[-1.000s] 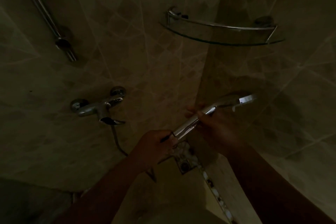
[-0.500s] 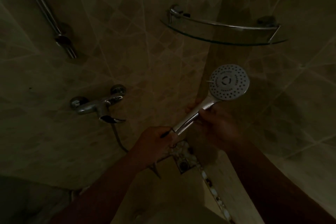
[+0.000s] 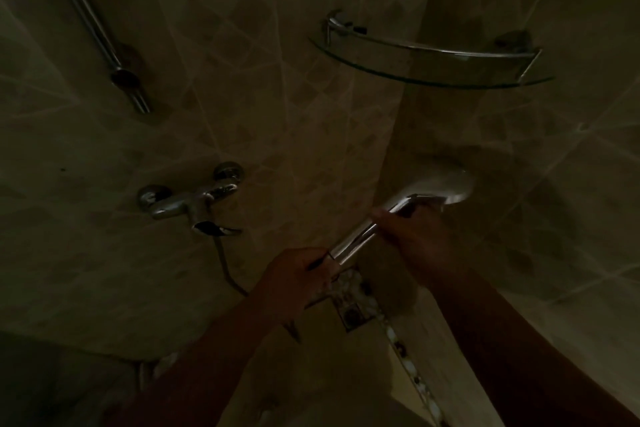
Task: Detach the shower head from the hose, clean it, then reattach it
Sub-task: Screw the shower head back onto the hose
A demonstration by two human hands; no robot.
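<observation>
Chrome hand-held shower head with a long shiny handle [image 3: 398, 218] sits between both hands, in front of the tiled corner below the curved glass corner shelf [image 3: 433, 76]. Right hand [image 3: 415, 246] wraps the handle's upper part; left hand [image 3: 298, 274] grips its lower end, where the thin dark hose [image 3: 225, 270] from the chrome wall mixer tap [image 3: 194, 201] should join. Joint hidden; detaching looks unfinished. Cleaning and reattaching remain.
</observation>
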